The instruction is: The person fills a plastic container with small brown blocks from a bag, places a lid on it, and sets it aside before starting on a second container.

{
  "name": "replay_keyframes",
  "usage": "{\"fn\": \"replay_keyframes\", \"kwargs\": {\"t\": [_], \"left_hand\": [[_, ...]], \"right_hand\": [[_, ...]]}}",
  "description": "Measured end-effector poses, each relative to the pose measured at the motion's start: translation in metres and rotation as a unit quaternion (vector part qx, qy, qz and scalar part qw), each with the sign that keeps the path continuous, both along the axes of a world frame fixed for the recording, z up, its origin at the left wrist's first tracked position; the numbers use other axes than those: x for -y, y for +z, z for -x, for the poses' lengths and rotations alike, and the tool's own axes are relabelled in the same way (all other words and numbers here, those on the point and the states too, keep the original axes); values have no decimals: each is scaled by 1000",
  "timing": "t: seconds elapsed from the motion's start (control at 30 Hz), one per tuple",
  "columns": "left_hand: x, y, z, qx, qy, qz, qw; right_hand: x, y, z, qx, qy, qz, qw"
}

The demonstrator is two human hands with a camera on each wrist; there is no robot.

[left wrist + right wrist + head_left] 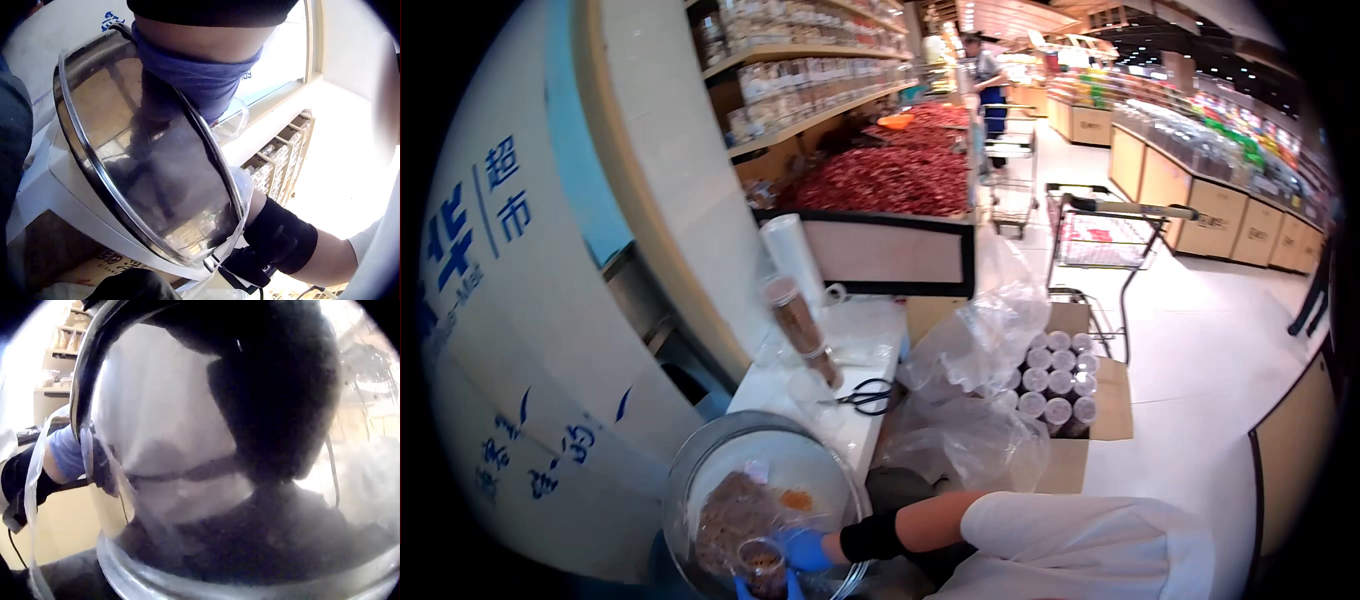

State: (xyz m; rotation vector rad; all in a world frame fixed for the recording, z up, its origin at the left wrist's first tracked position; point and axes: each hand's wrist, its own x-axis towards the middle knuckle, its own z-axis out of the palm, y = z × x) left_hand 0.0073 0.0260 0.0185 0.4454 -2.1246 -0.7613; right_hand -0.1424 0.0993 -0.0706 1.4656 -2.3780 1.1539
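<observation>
In the head view, a clear plastic jar with brown contents is low in a large round metal basin. My blue-gloved left hand grips the jar from below, fingers on both sides. My right hand, also gloved, reaches in from the right, right at the jar's rim; its fingertips are hidden, so I cannot tell how they lie. A clear bag of brown pieces and a small orange heap lie in the basin. In the left wrist view, the left glove passes behind the basin's shiny wall.
A white table holds black-handled scissors, stacked filled jars and a plastic roll. Clear plastic bags and a carton of lidded jars stand right. Beyond are a cart and a red-goods bin.
</observation>
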Motion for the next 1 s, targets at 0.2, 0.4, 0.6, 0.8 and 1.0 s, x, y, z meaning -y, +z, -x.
{"fn": "replay_keyframes", "kwargs": {"t": [0.2, 0.4, 0.6, 0.8, 1.0], "left_hand": [[-5, 8, 1, -5, 14, 39, 999], [-2, 0, 2, -6, 22, 44, 999], [0, -2, 2, -9, 28, 49, 998], [3, -5, 1, -2, 29, 59, 998], [0, 1, 0, 16, 10, 32, 999]], "right_hand": [[15, -32, 18, 49, 37, -77, 995], [-23, 28, 3, 146, 55, 40, 987], [-13, 22, 2, 47, 4, 13, 999], [-4, 20, 0, 120, 45, 127, 984], [-14, 29, 4, 201, 67, 85, 974]]}}
